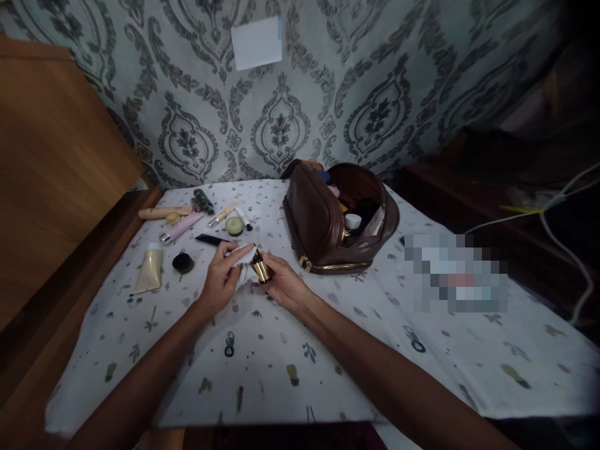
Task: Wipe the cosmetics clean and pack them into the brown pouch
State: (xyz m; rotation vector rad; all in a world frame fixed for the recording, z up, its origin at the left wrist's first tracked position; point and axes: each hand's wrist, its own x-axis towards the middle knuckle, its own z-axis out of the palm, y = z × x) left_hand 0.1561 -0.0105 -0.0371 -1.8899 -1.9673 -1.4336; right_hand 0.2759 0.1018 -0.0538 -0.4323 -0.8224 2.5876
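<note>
Both hands meet over the middle of the bench point(328, 350), which carries a white printed cloth.

Right hand point(281, 284): fingers closed around a small amber-gold bottle with a dark cap point(260, 267). Bottle's long axis tilts, cap toward 11 o'clock, base toward 5 o'clock, into the palm. It is held just above the cloth, not resting on it as far as can be told.

Left hand point(220, 278): fingers clenched on a crumpled white tissue point(244, 262), pressed against the bottle's left flank. Tissue lies at 9 o'clock from the bottle, touching it. Both hands equally close; the right carries the bottle, the left only the tissue.

At 2 o'clock from the hands, near: brown zip pouch point(319, 228), lying open with its mouth to the right, small jars and tubes inside, contents partly in shadow.

At 10 to 11 o'clock, spread in a loose group: cream tube point(150, 270), black round pot point(182, 262), pink tube point(180, 228), beige tube point(162, 212), green-lidded jar point(234, 225), a dark stick point(210, 239), other small items too dim to name.

White paper note point(257, 42) fixed on the patterned wall at 12 o'clock.
</note>
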